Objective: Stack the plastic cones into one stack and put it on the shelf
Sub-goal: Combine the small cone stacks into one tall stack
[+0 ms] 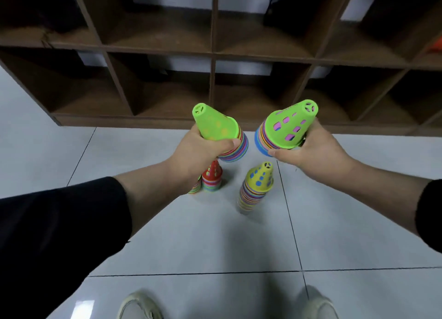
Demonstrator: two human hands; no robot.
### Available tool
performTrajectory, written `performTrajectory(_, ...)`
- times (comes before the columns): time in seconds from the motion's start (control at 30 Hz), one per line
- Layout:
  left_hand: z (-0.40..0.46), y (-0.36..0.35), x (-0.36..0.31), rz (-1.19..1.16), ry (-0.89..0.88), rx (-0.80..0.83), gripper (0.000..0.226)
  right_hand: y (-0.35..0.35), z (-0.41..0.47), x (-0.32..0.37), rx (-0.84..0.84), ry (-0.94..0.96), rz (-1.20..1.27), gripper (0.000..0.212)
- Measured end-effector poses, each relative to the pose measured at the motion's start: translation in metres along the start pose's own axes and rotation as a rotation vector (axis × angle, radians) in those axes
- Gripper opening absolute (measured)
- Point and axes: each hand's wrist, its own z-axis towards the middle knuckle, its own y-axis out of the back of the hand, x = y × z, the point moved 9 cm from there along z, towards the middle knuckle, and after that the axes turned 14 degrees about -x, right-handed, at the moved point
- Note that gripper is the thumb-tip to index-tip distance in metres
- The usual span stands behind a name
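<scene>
The left hand [198, 149] grips one green-topped stack of striped plastic cones [218, 131], the right hand [311, 146] another [284, 130] – both held side by side, tips tilted toward the far wooden shelf [215, 53] – so nesting means turning one base over the other's tip.

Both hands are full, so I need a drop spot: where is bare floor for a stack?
Bare tile lies right of the yellow-topped stack, below the right hand, and left of the red-topped stack, toward the shelf base. It is crowded between those two stacks, under the left hand. The lower cubbies look free in front.
</scene>
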Motion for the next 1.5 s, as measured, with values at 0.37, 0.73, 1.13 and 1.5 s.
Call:
performTrajectory(0.37, -0.004, -0.020, -0.027, 0.151, -0.005, 0.005, 0.060, -0.043, -0.009, -0.074, 0.205, -0.064, -0.181, 0.063)
performTrajectory(0.73, -0.012, -0.087, -0.039, 0.492, -0.103, 0.188, 0.056, -0.074, -0.013, -0.108, 0.278, -0.117, -0.206, 0.076)
performTrajectory(1.13, -0.011, -0.112, 0.013, 0.756, -0.180, 0.224, 0.069, -0.055, -0.028, -0.116, 0.290, -0.157, 0.029, 0.095)
performTrajectory(1.5, -0.019, -0.055, 0.011, 0.520, -0.282, 0.047, 0.052, 0.005, -0.036, -0.070, -0.040, 0.066, 0.001, 0.061)
